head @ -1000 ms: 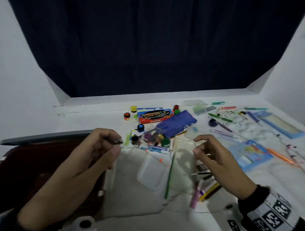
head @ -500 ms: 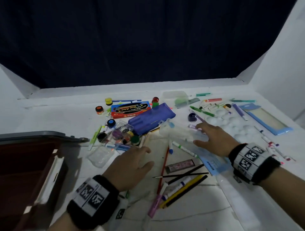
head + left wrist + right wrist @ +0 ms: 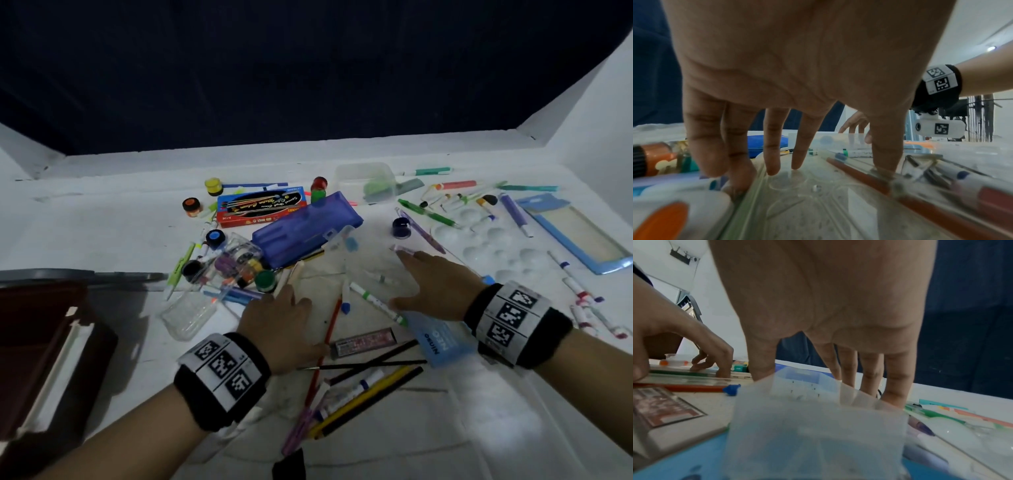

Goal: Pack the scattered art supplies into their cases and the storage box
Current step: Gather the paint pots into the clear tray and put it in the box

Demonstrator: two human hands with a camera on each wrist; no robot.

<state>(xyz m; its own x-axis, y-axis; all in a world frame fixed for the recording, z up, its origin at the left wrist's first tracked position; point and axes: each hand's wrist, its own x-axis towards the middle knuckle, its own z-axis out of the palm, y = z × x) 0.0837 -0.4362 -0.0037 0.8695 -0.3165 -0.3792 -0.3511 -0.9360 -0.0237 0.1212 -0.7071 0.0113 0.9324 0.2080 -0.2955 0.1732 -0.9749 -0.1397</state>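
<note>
left hand: fingers spread, pressing a clear plastic case on the tabletop. right hand: fingers straight, apart, resting on a translucent case.

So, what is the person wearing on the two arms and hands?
Both hands are bare: left hand, right hand. Each wrist has a black cuff wrapped by a white band printed with square black-and-white codes. Forearms are bare, no sleeves. The left wrist view shows a small white camera unit under the right cuff, also coded.
</note>
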